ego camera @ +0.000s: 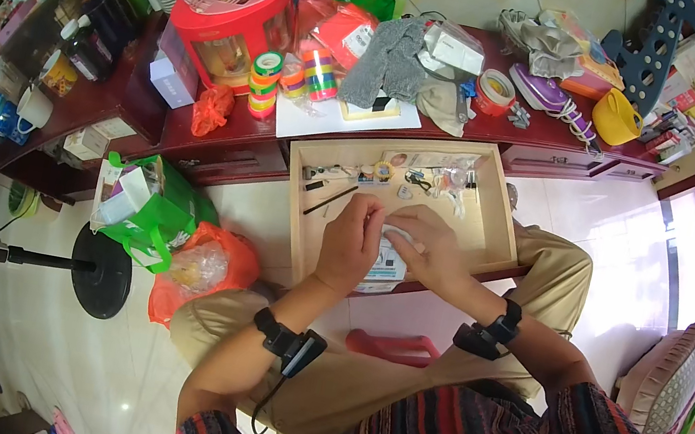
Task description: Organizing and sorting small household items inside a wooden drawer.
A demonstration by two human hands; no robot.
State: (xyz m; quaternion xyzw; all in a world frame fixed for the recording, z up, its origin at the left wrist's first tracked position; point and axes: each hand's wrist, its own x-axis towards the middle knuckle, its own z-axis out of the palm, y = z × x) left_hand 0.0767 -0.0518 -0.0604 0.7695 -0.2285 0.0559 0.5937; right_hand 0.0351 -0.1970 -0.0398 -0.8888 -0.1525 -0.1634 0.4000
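Note:
Both hands are close together above the front of an open wooden drawer (496, 243). My right hand (431, 251) has its fingers curled around a small white item (402, 233), mostly hidden by the fingers. My left hand (349, 239) is held upright beside it with bent fingers, and whether it grips anything is hidden. Below the hands lies a white box with blue print (389, 263), at the drawer's front edge. Farther back in the drawer are a black stick (331, 200), a yellow ring-shaped item (383, 170), a black cable (419, 179) and white cables (456, 194).
Behind the drawer, a dark red cabinet top (231, 144) carries tape rolls (265, 80), a grey cloth (386, 56), a purple shoe (544, 93) and a yellow cup (617, 118). Left on the floor stand a green bag (163, 212), a red plastic bag (238, 260) and a fan base (100, 274).

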